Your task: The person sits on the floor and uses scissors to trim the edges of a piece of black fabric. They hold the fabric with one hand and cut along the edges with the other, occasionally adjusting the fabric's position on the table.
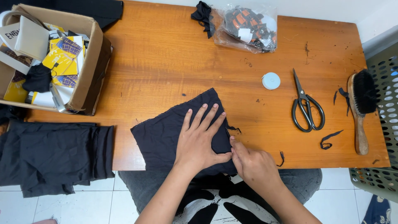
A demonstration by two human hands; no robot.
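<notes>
Your left hand lies flat on the black cloth, fingers spread, pressing it to the desk near the front edge. Your right hand rests at the cloth's right edge, fingers drawn together, pinching the fabric. Scissors, a round tape measure and a brush lie well apart to the right.

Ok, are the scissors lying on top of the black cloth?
No, the scissors lie on bare wood to the right of the black cloth, well apart from it.
</notes>
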